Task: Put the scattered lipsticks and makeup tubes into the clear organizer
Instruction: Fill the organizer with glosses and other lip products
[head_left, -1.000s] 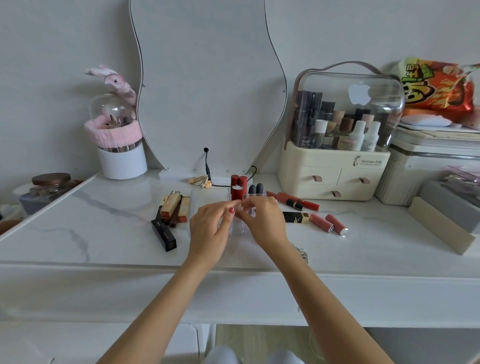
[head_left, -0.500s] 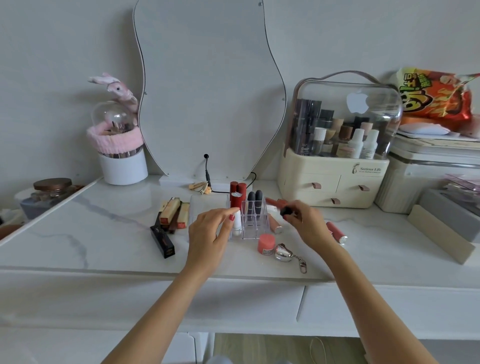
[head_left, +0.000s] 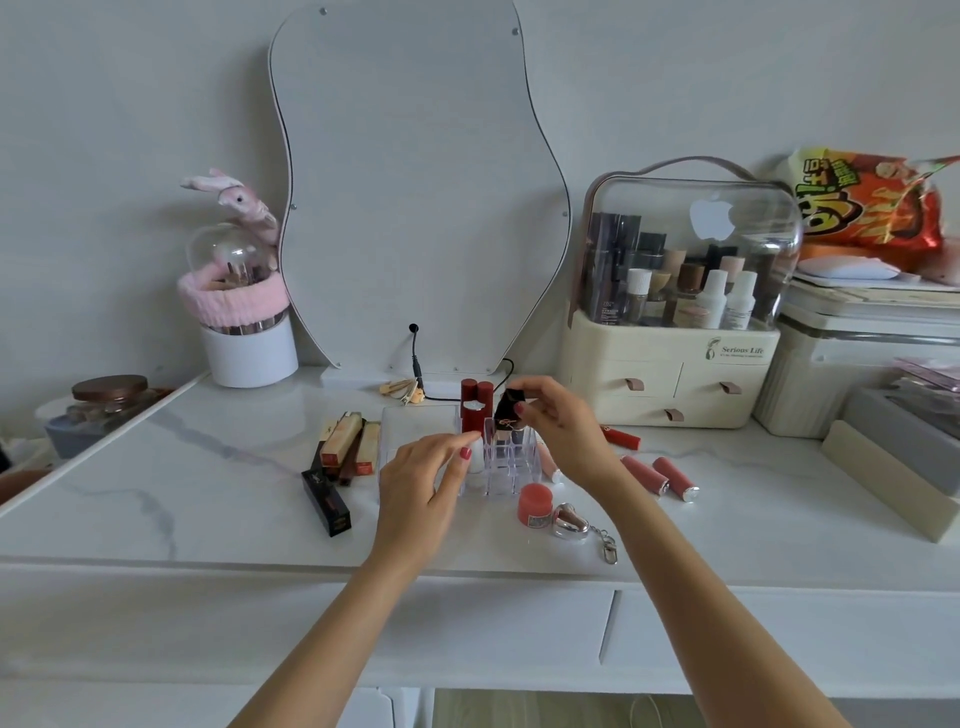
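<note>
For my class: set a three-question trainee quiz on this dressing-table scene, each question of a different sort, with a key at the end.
1. True or false: the right hand holds a black lipstick above the clear organizer.
2. Which lies on the table nearest the organizer's front right corner? A) the snack bag B) the round pink pot C) the brown-lidded jar
3. Fill in: the left hand rests at the organizer's ____ side, as the camera sees it.

Key: 1 true. 2 B. 3 left.
</note>
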